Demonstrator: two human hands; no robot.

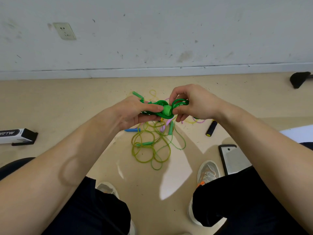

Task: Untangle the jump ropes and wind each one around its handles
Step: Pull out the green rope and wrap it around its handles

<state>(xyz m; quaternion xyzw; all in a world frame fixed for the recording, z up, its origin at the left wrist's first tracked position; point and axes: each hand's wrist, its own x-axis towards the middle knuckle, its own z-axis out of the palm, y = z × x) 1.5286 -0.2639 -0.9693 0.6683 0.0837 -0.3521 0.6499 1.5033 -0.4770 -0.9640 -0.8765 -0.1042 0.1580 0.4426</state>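
I hold a bright green jump rope above the floor, its cord wound in loops around the green handles. My left hand grips the handles from the left, thumb pressed near their end. My right hand pinches loops of the green cord on the right. On the floor below lies a tangle of yellow-green rope with teal handles, a blue handle, a pink handle and pink-yellow cord.
A black handle with yellow ends lies to the right. A grey phone-like slab rests by my right shoe. A black-and-white box sits at left, a black object by the wall.
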